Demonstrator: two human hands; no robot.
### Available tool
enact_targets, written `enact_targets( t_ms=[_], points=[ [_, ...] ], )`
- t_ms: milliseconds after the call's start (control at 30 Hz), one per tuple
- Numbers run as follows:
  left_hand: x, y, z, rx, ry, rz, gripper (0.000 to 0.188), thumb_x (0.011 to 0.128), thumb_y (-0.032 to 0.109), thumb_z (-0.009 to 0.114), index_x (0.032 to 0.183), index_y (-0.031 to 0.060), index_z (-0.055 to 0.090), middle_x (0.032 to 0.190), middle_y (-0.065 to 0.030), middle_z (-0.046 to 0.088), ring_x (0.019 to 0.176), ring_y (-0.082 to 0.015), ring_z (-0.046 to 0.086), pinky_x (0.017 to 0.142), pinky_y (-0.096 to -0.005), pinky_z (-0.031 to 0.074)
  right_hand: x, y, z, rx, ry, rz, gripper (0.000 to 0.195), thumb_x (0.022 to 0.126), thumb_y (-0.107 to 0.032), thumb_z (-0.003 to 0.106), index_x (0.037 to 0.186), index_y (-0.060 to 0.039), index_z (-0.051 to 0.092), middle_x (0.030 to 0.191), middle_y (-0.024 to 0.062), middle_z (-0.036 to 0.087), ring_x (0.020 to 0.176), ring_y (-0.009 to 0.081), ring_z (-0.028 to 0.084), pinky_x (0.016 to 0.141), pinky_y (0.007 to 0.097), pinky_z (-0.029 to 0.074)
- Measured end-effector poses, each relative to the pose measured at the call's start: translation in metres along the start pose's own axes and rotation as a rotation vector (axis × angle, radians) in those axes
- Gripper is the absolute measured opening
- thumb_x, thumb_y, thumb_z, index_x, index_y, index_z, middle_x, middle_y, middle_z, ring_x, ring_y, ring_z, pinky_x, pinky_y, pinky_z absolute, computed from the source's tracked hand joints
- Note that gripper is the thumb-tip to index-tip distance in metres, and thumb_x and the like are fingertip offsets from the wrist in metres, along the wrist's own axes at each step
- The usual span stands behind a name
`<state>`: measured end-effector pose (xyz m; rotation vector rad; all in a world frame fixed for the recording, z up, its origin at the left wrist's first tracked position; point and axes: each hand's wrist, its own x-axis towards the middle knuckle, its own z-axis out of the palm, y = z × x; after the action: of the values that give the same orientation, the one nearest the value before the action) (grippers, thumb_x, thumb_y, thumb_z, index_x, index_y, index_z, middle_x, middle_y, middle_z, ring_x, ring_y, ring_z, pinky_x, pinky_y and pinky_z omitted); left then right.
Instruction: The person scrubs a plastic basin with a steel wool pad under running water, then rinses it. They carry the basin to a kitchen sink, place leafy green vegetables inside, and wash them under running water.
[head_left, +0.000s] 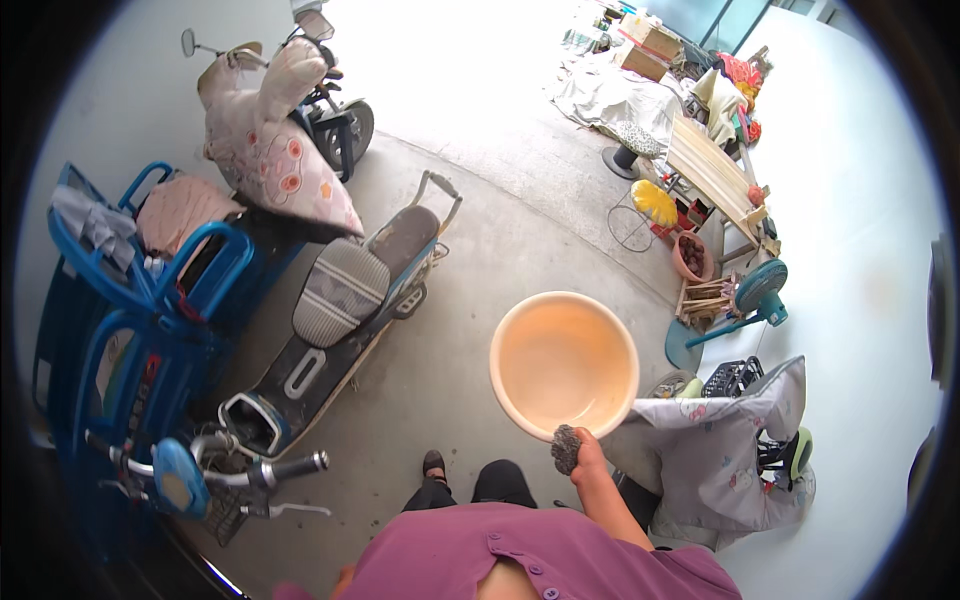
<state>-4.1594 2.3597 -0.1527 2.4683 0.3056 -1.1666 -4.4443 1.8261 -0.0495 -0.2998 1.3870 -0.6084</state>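
My right hand (589, 459) holds a grey metal scouring pad (565, 449) at the near rim of a cream plastic basin (566, 367). The hand appears to grip the basin's rim too, though the fingers are mostly hidden beneath it. The basin's open side faces up, and no contents show inside. Only a blurred bit of my left hand (343, 581) shows low beside the purple shirt; its fingers cannot be made out.
On the left stand an electric scooter (337, 352) and a blue cargo tricycle (150, 360). At right are a teal fan (761, 289), a cloth-covered scooter (705, 457), a pink bowl (691, 259) and a wooden bench (712, 169). Concrete floor (420, 352) lies between.
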Motion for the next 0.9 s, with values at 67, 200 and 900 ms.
enact_targets(
  t_ms=[67,200,900],
  points=[
    [0.001,0.055,0.017,-0.003,0.012,0.038,0.016,0.087,0.017,0.068,0.084,0.0015,0.063,0.069,-0.0102,0.066,0.06,-0.0198,0.064,0.058,-0.0359,0.051,0.027,-0.037,0.001,0.075,0.023,-0.021,0.024,0.089,-0.026,0.054,0.093,-0.0065,0.068,0.081,0.0076,0.07,0.067,0.0242,0.066,0.06,0.0386,0.055],
    [0.009,0.192,0.072,-0.024,0.042,0.139,0.016,0.087,0.017,0.068,0.085,0.0018,0.063,0.07,-0.0101,0.066,0.061,-0.0197,0.064,0.059,-0.0358,0.051,0.131,-0.105,-0.004,0.104,0.078,-0.063,0.026,0.09,-0.023,0.051,0.095,-0.0046,0.068,0.08,0.0091,0.07,0.065,0.0259,0.066,0.057,0.0388,0.054],
    [0.046,0.812,0.206,-0.332,0.443,0.662,0.013,0.091,0.017,0.065,0.091,0.0041,0.065,0.074,-0.0108,0.067,0.066,-0.0212,0.065,0.063,-0.0362,0.051,0.513,-0.552,0.179,0.209,-0.123,0.157,0.026,0.093,-0.018,0.047,0.08,-0.0118,0.068,0.065,0.0023,0.065,0.052,0.0165,0.059,0.044,0.0277,0.05]
  ],
)
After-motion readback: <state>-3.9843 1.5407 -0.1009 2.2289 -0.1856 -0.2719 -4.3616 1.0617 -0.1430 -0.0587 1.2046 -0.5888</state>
